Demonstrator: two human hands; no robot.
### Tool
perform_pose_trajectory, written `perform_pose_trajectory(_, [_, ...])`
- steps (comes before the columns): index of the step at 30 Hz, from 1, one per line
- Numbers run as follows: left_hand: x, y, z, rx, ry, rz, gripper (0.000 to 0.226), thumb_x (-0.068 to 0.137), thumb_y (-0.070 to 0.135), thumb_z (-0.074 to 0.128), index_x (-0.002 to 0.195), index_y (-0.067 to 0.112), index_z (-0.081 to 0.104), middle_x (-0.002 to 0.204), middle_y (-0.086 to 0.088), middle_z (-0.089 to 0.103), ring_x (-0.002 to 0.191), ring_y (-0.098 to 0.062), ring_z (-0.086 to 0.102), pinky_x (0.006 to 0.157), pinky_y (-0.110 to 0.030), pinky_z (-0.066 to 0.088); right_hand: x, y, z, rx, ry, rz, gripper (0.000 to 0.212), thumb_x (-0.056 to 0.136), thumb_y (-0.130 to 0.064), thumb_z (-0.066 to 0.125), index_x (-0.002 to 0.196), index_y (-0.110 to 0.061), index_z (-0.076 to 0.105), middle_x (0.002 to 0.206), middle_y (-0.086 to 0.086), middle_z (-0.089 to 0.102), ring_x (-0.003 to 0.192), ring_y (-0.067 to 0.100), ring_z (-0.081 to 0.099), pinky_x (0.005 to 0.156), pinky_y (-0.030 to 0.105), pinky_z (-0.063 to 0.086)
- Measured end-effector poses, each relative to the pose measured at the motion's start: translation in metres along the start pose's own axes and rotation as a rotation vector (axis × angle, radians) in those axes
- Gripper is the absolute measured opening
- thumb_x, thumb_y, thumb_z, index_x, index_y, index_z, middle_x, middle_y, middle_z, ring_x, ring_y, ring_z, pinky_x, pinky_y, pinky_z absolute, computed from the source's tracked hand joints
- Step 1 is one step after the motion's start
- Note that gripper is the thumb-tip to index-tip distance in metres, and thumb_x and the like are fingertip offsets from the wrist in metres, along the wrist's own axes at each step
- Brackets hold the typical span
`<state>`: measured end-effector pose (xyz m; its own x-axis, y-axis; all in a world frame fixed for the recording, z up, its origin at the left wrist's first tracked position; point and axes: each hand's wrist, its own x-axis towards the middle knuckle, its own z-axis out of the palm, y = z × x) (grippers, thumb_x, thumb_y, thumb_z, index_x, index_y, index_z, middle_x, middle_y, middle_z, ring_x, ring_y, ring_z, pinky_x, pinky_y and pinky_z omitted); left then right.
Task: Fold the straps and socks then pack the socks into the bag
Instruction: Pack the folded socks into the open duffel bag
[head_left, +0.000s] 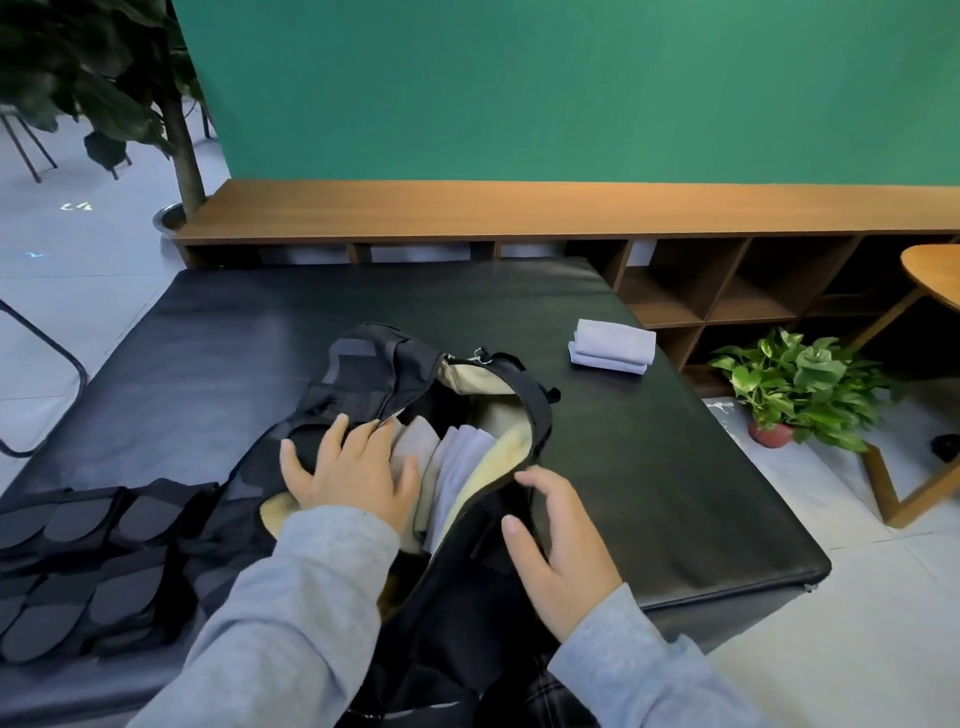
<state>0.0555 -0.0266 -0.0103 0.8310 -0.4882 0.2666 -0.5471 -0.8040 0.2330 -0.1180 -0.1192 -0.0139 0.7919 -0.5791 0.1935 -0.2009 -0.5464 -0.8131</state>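
Note:
A black bag (410, 374) with a beige lining lies unzipped on the black padded table (649, 467). Several folded grey and pale lilac socks (452, 467) stand packed inside its opening. My left hand (343, 467) lies flat with spread fingers on the bag's left flap and the socks. At the bag's right zipper edge my right hand (556, 545) rests with relaxed, slightly bent fingers, holding nothing. A folded pale lilac sock pair (613, 345) sits on the table to the right, behind the bag. Folded black straps (88, 566) lie stacked at the near left.
A wooden shelf unit (727, 280) runs along the green wall behind the table. A potted green plant (795, 384) stands on the floor to the right, beside a wooden table (930, 280). A tall plant (176, 130) stands at the back left.

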Motion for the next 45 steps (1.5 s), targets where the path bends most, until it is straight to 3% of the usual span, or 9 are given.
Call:
perform_pose_trajectory(4, [0.004,0.010,0.014,-0.072,-0.018,-0.091,0.045,0.092,0.042,0.041,0.135,0.030,0.042,0.137,0.014,0.045,0.142,-0.011,0.014,0.108,-0.053,-0.008,0.002,0.013,0.007,-0.016,-0.038,0.003,0.031,0.091,-0.036,0.046,0.115,-0.049,0.032,0.128,-0.028,0.040,0.121,-0.015,0.034,0.099,0.005,0.026])
perform_pose_trajectory(8, [0.002,0.011,0.042,0.010,-0.048,-0.025,0.046,0.090,0.038,0.037,0.130,0.022,0.051,0.137,0.005,0.048,0.139,-0.016,0.025,0.105,-0.053,0.000,0.017,0.034,0.002,0.015,0.152,-0.015,0.026,0.085,-0.042,0.040,0.111,-0.044,0.041,0.121,-0.019,0.050,0.117,-0.007,0.043,0.098,0.008,0.031])
perform_pose_trajectory(16, [0.000,0.006,0.061,0.028,0.012,0.092,0.053,0.081,0.032,0.031,0.122,0.013,0.060,0.131,-0.009,0.055,0.129,-0.023,0.037,0.104,-0.046,0.007,0.098,0.090,-0.050,-0.209,0.436,-0.045,0.034,0.086,-0.022,0.045,0.113,-0.003,0.054,0.119,0.006,0.051,0.115,0.019,0.046,0.099,0.021,0.031])
perform_pose_trajectory(20, [0.000,0.002,0.065,0.042,0.030,0.124,0.056,0.080,0.032,0.030,0.124,0.012,0.058,0.133,-0.011,0.053,0.131,-0.024,0.032,0.103,-0.049,0.012,0.140,0.109,-0.066,-0.388,0.334,0.120,0.047,0.086,-0.012,0.060,0.129,0.001,0.044,0.134,0.015,0.044,0.127,0.030,0.037,0.101,0.022,0.025])
perform_pose_trajectory(26, [-0.003,0.001,0.065,0.061,0.041,0.154,0.059,0.077,0.029,0.030,0.126,0.010,0.056,0.136,-0.013,0.050,0.133,-0.026,0.030,0.104,-0.052,0.015,0.179,0.137,-0.063,-0.836,0.050,0.286,0.098,0.079,-0.054,0.064,0.150,-0.020,0.005,0.157,0.006,0.001,0.145,0.023,-0.001,0.115,0.041,0.013])
perform_pose_trajectory(30, [-0.004,0.002,0.067,0.065,0.079,0.159,0.059,0.077,0.028,0.030,0.126,0.010,0.056,0.136,-0.014,0.049,0.133,-0.027,0.030,0.104,-0.051,0.017,0.201,0.146,-0.062,-0.963,-0.021,0.361,0.107,0.076,-0.066,0.060,0.149,-0.027,-0.007,0.158,-0.002,-0.011,0.145,0.023,-0.011,0.115,0.047,0.006])
perform_pose_trajectory(41, [-0.007,0.002,0.069,0.039,0.163,0.171,0.057,0.077,0.025,0.032,0.129,0.012,0.051,0.138,-0.013,0.048,0.134,-0.027,0.030,0.105,-0.050,0.020,0.265,0.144,-0.069,-0.993,-0.106,0.487,0.116,0.070,-0.066,0.067,0.149,-0.027,-0.008,0.158,0.001,-0.010,0.145,0.024,-0.009,0.113,0.052,0.014])
perform_pose_trajectory(43, [-0.007,0.002,0.070,0.033,0.171,0.167,0.056,0.077,0.025,0.033,0.129,0.013,0.050,0.138,-0.012,0.047,0.134,-0.026,0.030,0.105,-0.049,0.020,0.276,0.149,-0.072,-1.009,-0.154,0.515,0.112,0.064,-0.073,0.065,0.147,-0.028,0.005,0.156,0.003,0.008,0.143,0.025,0.009,0.107,0.049,0.023])
perform_pose_trajectory(45, [-0.008,0.002,0.071,0.035,0.177,0.167,0.056,0.077,0.025,0.034,0.130,0.014,0.049,0.139,-0.012,0.047,0.135,-0.026,0.030,0.105,-0.049,0.021,0.284,0.154,-0.073,-0.994,-0.223,0.488,0.092,0.047,-0.082,0.061,0.117,-0.029,0.032,0.122,0.002,0.043,0.110,0.022,0.042,0.089,0.038,0.035])
